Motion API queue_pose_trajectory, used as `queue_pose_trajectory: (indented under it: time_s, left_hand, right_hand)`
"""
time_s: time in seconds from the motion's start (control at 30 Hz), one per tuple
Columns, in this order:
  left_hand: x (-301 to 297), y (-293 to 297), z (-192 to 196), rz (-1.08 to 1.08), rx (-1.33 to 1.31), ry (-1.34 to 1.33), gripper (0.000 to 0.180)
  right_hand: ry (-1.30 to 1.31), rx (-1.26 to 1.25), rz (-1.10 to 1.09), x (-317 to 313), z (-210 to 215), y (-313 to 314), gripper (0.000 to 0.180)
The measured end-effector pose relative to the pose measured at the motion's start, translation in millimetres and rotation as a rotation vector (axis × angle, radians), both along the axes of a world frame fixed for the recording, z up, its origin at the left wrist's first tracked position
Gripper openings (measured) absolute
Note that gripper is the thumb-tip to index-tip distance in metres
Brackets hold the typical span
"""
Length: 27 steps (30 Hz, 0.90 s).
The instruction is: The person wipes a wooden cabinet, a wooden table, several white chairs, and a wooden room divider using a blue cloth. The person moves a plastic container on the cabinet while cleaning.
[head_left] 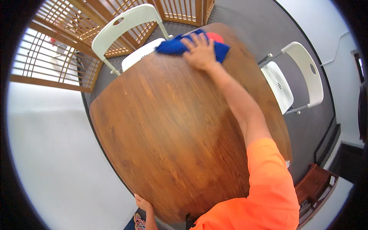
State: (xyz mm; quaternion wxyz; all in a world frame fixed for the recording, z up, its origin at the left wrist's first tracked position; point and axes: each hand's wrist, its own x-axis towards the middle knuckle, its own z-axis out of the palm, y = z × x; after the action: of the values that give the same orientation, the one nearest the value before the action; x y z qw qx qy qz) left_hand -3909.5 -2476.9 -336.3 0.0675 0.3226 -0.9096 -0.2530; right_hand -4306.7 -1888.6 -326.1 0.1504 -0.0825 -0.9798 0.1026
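Note:
My right hand (201,51) lies with spread fingers on a crumpled dark blue cloth (170,46), pressing it against the far end of the brown wooden table (168,122). The cloth spreads out on both sides of the hand. Just beyond the hand, a bright red rounded thing (215,37) shows beside the cloth; its kind is unclear. My left hand (143,203) is at the near left edge of the table and grips it, its fingers partly hidden.
A white folding chair (128,20) stands at the far left and another (304,73) at the right. Behind is a wooden lattice screen (69,38). A white wall (50,145) runs along the left side. A reddish-brown wooden piece of furniture (314,184) stands at the lower right.

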Motion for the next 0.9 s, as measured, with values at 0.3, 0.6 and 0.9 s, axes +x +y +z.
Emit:
queue_pose_trajectory:
  time_s: [0.3, 0.6, 0.9]
  left_hand:
    - [-5, 15, 8, 0.048, 0.014, -0.061, 0.065]
    - [-7, 19, 26, 0.023, 0.042, -0.209, 0.078]
    - [-5, -10, 5, -0.074, 0.139, -0.197, 0.067]
  right_hand:
    - [-0.007, -0.043, -0.377, 186, -12, 139, 0.061]
    - [-0.004, 0.042, -0.443, 465, 29, 51, 0.058]
    - [0.052, -0.129, -0.774, 663, 11, -18, 0.060]
